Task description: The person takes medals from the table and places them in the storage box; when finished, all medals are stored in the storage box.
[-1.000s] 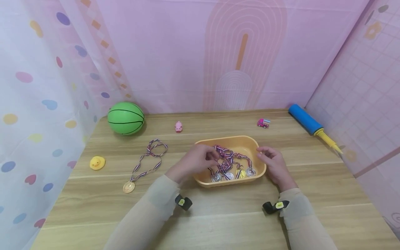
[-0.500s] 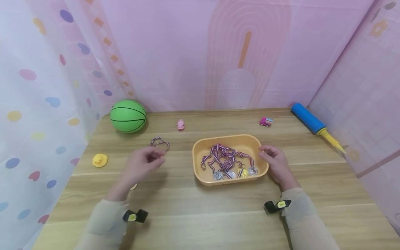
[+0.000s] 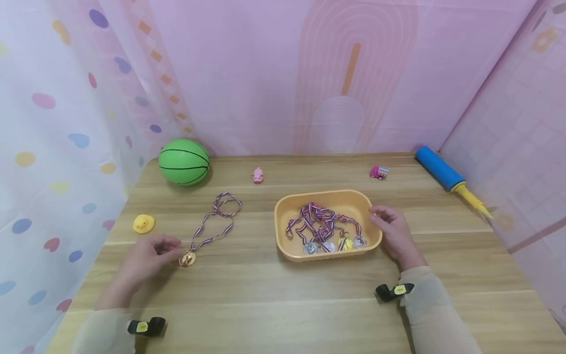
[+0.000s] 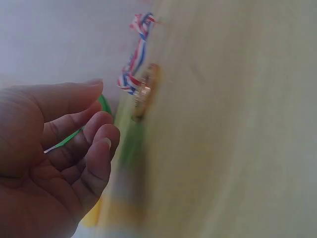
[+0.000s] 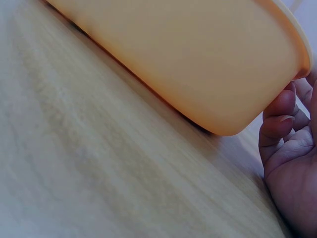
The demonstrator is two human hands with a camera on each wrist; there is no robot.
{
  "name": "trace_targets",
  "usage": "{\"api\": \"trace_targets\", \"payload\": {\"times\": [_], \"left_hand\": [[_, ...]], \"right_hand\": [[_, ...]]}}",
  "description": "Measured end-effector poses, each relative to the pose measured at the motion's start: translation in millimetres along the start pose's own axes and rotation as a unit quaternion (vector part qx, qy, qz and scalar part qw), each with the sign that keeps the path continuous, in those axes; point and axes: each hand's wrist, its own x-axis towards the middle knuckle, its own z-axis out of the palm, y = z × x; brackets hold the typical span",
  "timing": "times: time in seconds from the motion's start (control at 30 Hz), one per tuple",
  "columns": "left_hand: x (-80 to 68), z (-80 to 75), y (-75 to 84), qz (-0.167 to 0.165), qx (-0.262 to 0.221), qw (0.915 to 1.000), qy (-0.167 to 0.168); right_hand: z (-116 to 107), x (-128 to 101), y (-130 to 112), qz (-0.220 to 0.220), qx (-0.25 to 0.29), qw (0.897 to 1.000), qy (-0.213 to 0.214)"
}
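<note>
While your left hand (image 3: 148, 255) hovers loosely curled, holding nothing, beside the gold medal (image 3: 187, 258) lying near-left on the table (image 3: 309, 305), your right hand (image 3: 393, 233) rests against the tray (image 3: 287, 248). Judged light, hard, with a limp ribbon (image 3: 218, 219); pinch the disc's edge.

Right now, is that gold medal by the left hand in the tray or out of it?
Out. The gold medal lies on the table with its ribbon spread, beside the left hand, apart from the orange tray.

Wooden table (image 3: 309, 305) between pink patterned walls (image 3: 265, 73)
</note>
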Motion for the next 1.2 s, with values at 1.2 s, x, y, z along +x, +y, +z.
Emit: {"api": "trace_targets", "payload": {"times": [1.2], "left_hand": [[9.7,19.8,7.3,-0.018,0.055,0.9974,-0.043]], "right_hand": [[0.3,-0.6,-1.3,0.015,-0.005,1.000,0.003]]}}
